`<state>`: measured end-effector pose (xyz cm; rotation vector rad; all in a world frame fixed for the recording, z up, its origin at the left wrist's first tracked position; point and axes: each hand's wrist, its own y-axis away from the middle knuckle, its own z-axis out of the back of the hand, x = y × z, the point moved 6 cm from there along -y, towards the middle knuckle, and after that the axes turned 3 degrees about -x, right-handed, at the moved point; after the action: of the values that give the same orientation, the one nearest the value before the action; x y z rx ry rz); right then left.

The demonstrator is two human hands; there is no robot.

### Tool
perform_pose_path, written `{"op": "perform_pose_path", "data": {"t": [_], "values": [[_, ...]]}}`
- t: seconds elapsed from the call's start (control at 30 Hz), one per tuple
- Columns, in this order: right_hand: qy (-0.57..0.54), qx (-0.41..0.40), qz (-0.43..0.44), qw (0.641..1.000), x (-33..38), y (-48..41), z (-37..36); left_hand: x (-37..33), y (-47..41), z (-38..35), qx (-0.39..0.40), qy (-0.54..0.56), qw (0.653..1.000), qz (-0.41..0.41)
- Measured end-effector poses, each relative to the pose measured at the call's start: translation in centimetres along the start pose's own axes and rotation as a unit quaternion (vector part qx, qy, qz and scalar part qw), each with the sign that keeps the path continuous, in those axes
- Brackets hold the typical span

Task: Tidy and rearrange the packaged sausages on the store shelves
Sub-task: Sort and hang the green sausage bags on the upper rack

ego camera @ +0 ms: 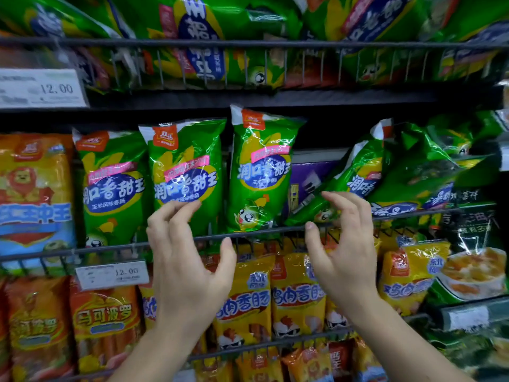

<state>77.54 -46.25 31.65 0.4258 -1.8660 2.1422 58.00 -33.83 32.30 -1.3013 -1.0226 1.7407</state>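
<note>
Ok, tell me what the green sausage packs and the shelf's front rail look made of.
Green sausage packs: thin glossy plastic film, judging by crinkles and white glare streaks. Front rail: probably dark-coated metal wire, a thin bar with upright rods.

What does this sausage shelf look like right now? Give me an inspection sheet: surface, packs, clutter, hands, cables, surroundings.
Surface: middle shelf with a wire front rail, packs standing behind it.
Job's things: leftmost green pack, second green pack and third green pack upright; leaning green pack tilted, top toward the right.
Clutter: purple box behind the green packs.
Grippers: left hand open, fingertips at the second green pack's lower front; right hand open, curved before the leaning green pack, holding nothing.
Cables: nothing seen.
Surroundings: yellow packs below; orange packs lower left; price tag reading 12.00.
</note>
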Motion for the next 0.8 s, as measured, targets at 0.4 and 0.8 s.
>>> {"op": "perform_pose_path", "data": {"t": [0.4,0.8], "values": [[-0.041,0.015,0.012,0.999,-8.5,-2.8,8.2,-10.8,0.6,-10.9,0.134,-0.026,0.991,0.002],[-0.045,0.07,0.025,0.996,-11.8,-3.6,10.4,-11.3,-2.4,-17.6,0.207,-0.098,0.969,0.096]]}}
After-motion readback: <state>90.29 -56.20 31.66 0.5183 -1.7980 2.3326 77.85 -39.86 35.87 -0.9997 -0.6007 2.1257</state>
